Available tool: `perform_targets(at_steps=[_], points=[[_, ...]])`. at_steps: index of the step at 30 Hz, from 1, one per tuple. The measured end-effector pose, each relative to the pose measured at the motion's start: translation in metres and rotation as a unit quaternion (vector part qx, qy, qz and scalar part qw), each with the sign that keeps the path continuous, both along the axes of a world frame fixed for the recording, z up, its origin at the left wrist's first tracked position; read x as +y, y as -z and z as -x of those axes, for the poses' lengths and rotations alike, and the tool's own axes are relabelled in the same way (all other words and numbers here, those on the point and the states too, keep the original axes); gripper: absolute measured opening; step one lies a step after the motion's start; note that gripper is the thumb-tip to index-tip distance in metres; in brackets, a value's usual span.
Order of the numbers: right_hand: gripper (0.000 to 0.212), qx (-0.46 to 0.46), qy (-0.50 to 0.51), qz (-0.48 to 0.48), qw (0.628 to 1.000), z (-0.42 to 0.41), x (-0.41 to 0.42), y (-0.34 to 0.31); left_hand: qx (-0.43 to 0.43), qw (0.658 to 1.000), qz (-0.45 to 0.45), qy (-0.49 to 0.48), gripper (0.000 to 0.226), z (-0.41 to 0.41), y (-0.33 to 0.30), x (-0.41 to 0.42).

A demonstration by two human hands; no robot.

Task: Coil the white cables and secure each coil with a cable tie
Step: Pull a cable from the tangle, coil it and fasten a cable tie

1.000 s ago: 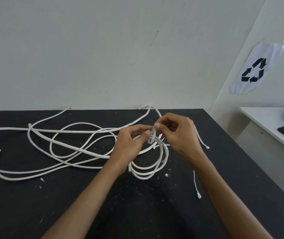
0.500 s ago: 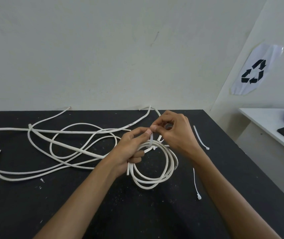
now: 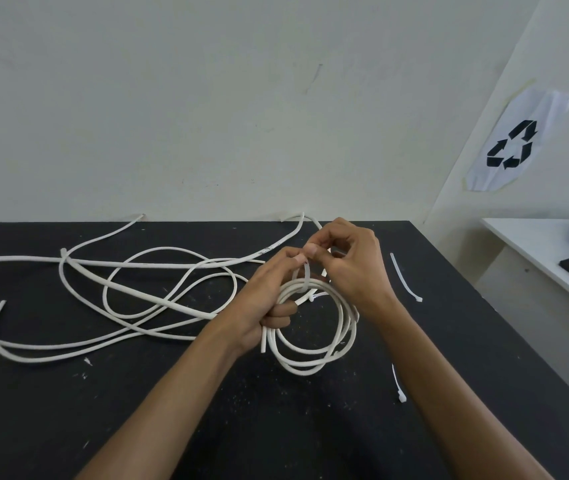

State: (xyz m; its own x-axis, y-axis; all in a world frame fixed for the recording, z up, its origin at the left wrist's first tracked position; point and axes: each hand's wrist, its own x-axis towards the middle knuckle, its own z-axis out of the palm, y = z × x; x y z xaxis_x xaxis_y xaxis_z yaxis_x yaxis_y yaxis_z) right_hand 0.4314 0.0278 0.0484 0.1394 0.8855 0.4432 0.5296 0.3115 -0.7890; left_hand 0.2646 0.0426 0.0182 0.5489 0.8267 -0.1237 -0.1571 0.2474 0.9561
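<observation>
A small coil of white cable (image 3: 314, 362) hangs from my hands just above the black table (image 3: 172, 410). My left hand (image 3: 269, 292) grips the coil's left side, its lower fingers curled round the strands. A white cable tie (image 3: 305, 277) loops over the top of the coil. My left thumb and forefinger pinch the tie's upper end, and my right hand (image 3: 352, 268) pinches the same end from the right. Several loose white cables (image 3: 144, 289) lie tangled on the table to the left.
Two spare cable ties lie on the table, one at the right (image 3: 404, 278) and one nearer me (image 3: 397, 386). A white side table (image 3: 535, 244) with a dark object and blue cloth stands at the right. A recycling sign (image 3: 515, 143) hangs on the wall.
The coil has opened into a wider ring and dropped lower. Both hands have risen slightly, drawing the tie's end upward above the coil.
</observation>
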Motion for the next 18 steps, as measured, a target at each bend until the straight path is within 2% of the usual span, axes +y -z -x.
perform_targets(at_steps=[4, 11, 18], points=[[0.024, 0.058, 0.022, -0.001, 0.998, -0.01, 0.006, -0.002, 0.014, 1.0, -0.001, 0.005, 0.011, 0.001, 0.003, -0.005], [0.024, 0.034, 0.007, 0.013, 0.999, -0.012, 0.007, -0.005, 0.003, 1.0, 0.007, -0.019, 0.014, 0.0, 0.004, -0.004], [0.014, 0.047, -0.02, -0.001, 0.999, -0.012, 0.007, 0.003, 0.038, 0.998, -0.045, -0.031, 0.026, 0.006, 0.001, 0.005]])
